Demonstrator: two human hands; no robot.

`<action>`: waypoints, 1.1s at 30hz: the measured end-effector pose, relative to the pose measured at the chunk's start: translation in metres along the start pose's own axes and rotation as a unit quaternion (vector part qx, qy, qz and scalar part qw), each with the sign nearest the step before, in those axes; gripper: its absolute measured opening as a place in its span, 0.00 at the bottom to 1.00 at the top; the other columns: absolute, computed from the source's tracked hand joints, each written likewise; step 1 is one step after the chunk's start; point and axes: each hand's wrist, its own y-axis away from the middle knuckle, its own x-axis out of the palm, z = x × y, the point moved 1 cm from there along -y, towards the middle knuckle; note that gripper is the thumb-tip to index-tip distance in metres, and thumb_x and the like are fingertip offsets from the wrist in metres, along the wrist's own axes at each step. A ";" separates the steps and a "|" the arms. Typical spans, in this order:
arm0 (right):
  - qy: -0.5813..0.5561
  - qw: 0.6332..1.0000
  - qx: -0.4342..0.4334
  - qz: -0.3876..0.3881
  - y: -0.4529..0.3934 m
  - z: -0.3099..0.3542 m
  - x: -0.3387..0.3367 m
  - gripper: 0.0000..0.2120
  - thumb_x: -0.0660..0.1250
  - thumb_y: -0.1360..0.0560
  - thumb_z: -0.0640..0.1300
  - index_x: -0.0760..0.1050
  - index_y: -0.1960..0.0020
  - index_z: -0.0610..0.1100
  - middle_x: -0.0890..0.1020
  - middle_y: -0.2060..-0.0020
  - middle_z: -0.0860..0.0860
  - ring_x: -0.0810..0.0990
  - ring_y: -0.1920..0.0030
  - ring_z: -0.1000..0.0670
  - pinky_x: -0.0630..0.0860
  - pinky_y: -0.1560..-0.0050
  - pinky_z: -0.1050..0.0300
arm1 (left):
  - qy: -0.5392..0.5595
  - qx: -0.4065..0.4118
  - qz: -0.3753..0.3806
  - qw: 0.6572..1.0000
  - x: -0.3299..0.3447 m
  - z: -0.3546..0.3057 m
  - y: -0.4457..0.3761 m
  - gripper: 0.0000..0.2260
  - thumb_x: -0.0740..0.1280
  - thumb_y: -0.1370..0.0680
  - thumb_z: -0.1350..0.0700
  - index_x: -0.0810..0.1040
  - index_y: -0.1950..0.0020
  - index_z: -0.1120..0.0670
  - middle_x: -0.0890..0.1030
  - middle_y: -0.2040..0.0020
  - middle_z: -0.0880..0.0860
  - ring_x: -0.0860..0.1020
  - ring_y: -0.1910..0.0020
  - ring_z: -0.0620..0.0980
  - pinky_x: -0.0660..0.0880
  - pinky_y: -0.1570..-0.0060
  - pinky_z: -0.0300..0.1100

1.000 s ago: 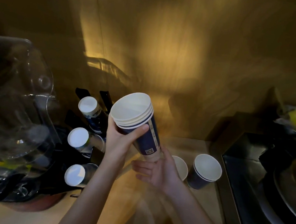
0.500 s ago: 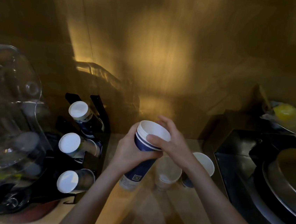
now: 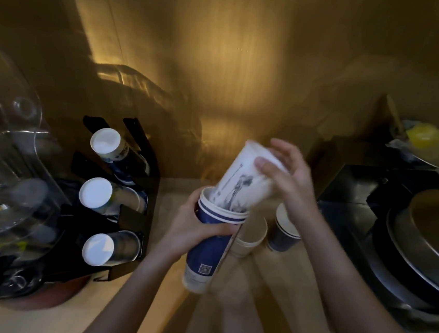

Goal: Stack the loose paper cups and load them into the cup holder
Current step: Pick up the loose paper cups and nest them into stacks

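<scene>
left hand (image 3: 193, 228) grips blue stack (image 3: 209, 249) | right hand (image 3: 290, 179) seats white cup (image 3: 243, 185)

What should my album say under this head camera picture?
Right hand slides a white cup into the blue cup stack held by the left hand.

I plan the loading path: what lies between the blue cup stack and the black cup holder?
Only bare counter separates stack and holder, in the head view.
</scene>
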 end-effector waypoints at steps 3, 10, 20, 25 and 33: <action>-0.007 0.996 -0.049 -0.075 -0.003 0.012 -0.027 0.31 0.73 0.38 0.52 0.70 0.38 0.47 0.76 0.46 0.52 0.76 0.48 0.58 0.75 0.54 0.71 | 0.012 -0.044 -0.042 0.998 -0.004 0.018 0.002 0.32 0.80 0.40 0.60 0.72 0.40 0.52 0.80 0.49 0.47 0.80 0.55 0.42 0.78 0.61 0.31; 0.204 0.972 -0.056 -0.104 0.022 -0.041 -0.031 0.38 0.73 0.41 0.60 0.65 0.36 0.51 0.70 0.42 0.56 0.70 0.40 0.54 0.71 0.40 0.58 | 0.008 -0.101 -0.077 0.992 -0.005 0.048 0.006 0.28 0.77 0.37 0.62 0.68 0.43 0.50 0.76 0.52 0.46 0.76 0.52 0.47 0.75 0.52 0.43; 0.333 0.943 0.002 0.017 0.040 -0.125 -0.003 0.42 0.73 0.34 0.55 0.56 0.28 0.43 0.65 0.29 0.44 0.61 0.29 0.45 0.61 0.29 0.48 | -0.070 -0.086 -0.081 0.991 0.010 0.064 0.015 0.34 0.78 0.38 0.60 0.67 0.36 0.54 0.75 0.48 0.48 0.75 0.51 0.43 0.72 0.59 0.27; 0.400 0.912 0.030 0.088 0.035 -0.145 0.002 0.42 0.68 0.30 0.57 0.51 0.26 0.40 0.59 0.26 0.43 0.56 0.25 0.44 0.55 0.25 0.49 | -0.111 -0.077 -0.075 0.988 0.013 0.067 0.019 0.36 0.78 0.37 0.58 0.64 0.33 0.53 0.72 0.46 0.47 0.71 0.51 0.42 0.69 0.64 0.22; 0.321 0.940 0.049 0.105 0.030 -0.121 0.001 0.28 0.61 0.23 0.51 0.59 0.28 0.43 0.62 0.26 0.46 0.57 0.25 0.47 0.53 0.26 0.52 | -0.114 -0.059 -0.086 0.988 0.014 0.068 0.018 0.43 0.79 0.39 0.57 0.61 0.30 0.52 0.72 0.41 0.48 0.72 0.39 0.50 0.69 0.44 0.40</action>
